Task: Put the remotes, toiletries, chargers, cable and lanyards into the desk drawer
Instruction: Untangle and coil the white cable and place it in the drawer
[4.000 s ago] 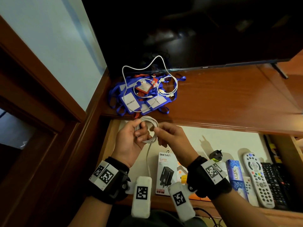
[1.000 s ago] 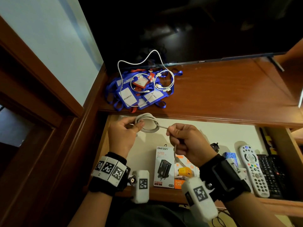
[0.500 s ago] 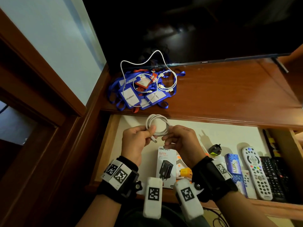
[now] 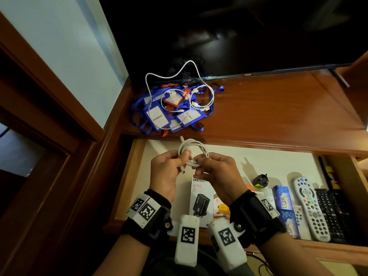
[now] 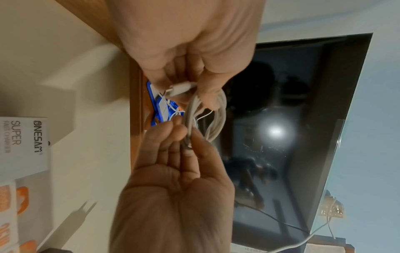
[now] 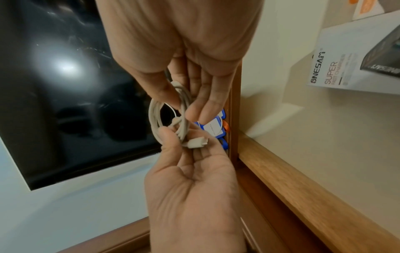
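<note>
Now both hands hold a coiled white cable over the open desk drawer, in the middle of the head view. The left hand pinches the coil's left side, one plug poking out below its fingers; the right hand pinches the coil's right side. Lower right in the drawer lie a boxed charger, a black plug, a blue soap box and two remotes. Blue lanyards under a thin white cord sit on the worktop above.
</note>
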Available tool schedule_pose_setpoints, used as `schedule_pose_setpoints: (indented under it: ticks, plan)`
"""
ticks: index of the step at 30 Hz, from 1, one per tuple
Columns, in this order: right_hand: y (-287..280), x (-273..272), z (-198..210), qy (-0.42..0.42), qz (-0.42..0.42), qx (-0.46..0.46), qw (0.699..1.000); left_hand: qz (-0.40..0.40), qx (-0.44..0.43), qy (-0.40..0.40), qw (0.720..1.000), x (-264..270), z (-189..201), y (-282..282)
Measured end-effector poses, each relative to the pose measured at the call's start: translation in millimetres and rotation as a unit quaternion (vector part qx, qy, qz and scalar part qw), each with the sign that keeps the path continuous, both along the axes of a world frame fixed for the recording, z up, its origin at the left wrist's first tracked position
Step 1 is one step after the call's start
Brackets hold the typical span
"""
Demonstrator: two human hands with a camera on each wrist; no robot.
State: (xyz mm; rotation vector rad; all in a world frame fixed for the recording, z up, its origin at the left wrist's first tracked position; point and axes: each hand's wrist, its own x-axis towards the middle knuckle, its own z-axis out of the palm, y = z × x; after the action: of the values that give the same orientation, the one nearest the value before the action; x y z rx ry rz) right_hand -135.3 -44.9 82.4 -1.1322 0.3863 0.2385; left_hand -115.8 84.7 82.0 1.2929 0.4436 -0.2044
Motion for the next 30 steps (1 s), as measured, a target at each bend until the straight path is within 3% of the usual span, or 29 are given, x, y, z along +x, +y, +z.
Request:
schedule_pose_setpoints:
  ticks: [4, 11, 17, 22, 27, 30]
  plan:
    - [-1.0, 2.2, 3.5, 0.023, 0.003, 0.024, 0.999, -0.033, 0.003, -0.059, 0.998, -1.2, 0.8, -3.1]
    - [-2.2, 2.4, 8.9, 0.066, 0.002, 0.061, 0.996, -0.137, -0.073, -0.097, 0.983, 0.0, 0.8, 3.4]
    - [-4.5, 6.1, 14.5, 0.109, -0.001, 0.093, 0.990, -0.215, -0.010, -0.113, 0.970, 5.8, 11.7, 6.3]
    - [-7.4, 8.7, 15.1, 0.118, -0.012, 0.105, 0.987, -0.248, -0.089, -0.120, 0.957, 4.0, 11.3, 2.0]
    - [-9.8, 7.6, 9.5, 0.109, -0.045, 0.103, 0.988, -0.203, -0.223, -0.064, 0.951, -0.5, 0.6, 4.4]
    - [-14.9, 5.9, 4.5, 0.096, -0.048, 0.094, 0.990, -0.167, -0.160, -0.044, 0.972, -1.5, -2.1, 7.1]
